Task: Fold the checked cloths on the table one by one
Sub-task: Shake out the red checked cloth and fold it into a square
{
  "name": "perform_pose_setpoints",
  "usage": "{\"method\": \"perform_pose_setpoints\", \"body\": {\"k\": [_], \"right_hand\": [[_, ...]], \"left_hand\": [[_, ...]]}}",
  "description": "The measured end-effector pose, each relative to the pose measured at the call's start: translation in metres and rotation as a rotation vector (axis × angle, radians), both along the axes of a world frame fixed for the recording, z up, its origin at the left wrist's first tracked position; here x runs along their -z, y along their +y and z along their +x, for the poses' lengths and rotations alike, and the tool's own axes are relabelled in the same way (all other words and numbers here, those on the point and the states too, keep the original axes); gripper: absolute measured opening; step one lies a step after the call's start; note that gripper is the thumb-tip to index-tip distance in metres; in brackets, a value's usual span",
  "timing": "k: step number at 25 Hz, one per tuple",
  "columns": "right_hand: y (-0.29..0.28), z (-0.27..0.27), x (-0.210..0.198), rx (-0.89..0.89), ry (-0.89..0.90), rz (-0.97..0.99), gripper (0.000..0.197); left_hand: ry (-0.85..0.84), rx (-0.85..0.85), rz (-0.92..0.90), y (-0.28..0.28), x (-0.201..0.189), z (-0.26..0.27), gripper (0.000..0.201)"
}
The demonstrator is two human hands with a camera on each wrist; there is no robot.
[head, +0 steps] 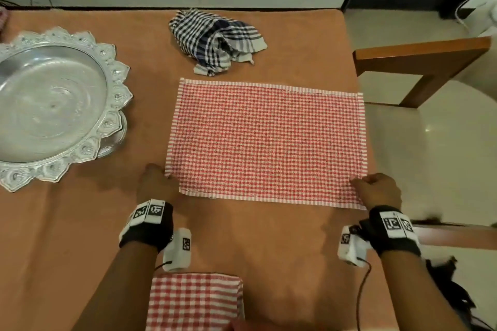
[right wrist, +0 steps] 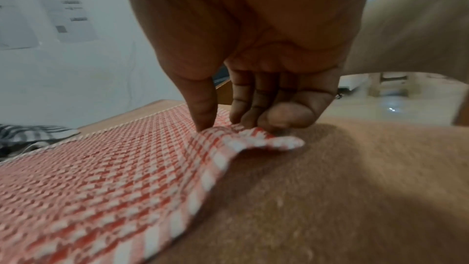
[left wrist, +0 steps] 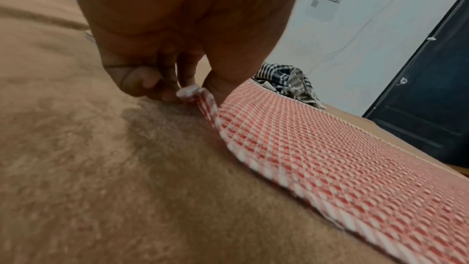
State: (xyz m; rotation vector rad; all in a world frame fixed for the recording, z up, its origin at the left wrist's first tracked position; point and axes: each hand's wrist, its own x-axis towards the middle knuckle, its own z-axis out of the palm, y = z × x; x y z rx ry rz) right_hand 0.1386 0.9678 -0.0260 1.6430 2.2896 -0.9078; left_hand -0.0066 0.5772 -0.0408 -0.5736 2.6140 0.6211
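Three checked cloths lie on the orange-brown towelling table cover, listed here from left to right with the other items.

1. Embossed silver metal tray with a petal-shaped rim: far left of the table, well apart from the cloths.

2. My left hand: at the near left corner of item 4. From the left wrist view, my fingers and thumb pinch that corner, which stands up a little off the cover. Grip narrow, holding cloth.

3. Folded red-and-white checked cloth with larger squares: at the near edge of the table, between my forearms, closer to the left one.

4. Red-and-white small-check rectangular cloth with a striped border: spread flat at the centre-right of the table, its right edge near the table's right edge.

5. Navy-and-white checked cloth, crumpled in a heap: beyond the far left part of item 4, just apart from it.

6. My right hand: at the near right corner of item 4. From the right wrist view, my fingers and thumb pinch a raised fold of the border. Grip narrow, holding cloth.

7. Brown wooden chair: on the pale floor, right of the table.
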Motion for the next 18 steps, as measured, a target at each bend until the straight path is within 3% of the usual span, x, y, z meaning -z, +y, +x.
{"method": "perform_pose_setpoints", "body": {"k": [5,11,14,16,18], "right_hand": [[-0.010,0.007,-0.006,0.080,-0.022,-0.063,0.033],[-0.025,0.022,-0.015,0.191,0.081,-0.179,0.044],[-0.029,0.037,-0.019,0.072,0.102,-0.172,0.054],[-0.031,0.034,-0.025,0.179,0.197,-0.237,0.056],[-0.030,0.034,-0.028,0.224,0.275,-0.307,0.045]], "left_hand": [[-0.093,0.058,-0.028,-0.014,-0.012,0.005,0.028],[0.065,0.038,0.067,-0.008,-0.020,0.012,0.026],[-0.039,0.069,0.067,-0.003,-0.022,0.009,0.034],[-0.099,0.050,0.105,-0.003,-0.024,0.004,0.039],[-0.118,0.076,0.128,-0.008,-0.025,0.000,0.037]]}}
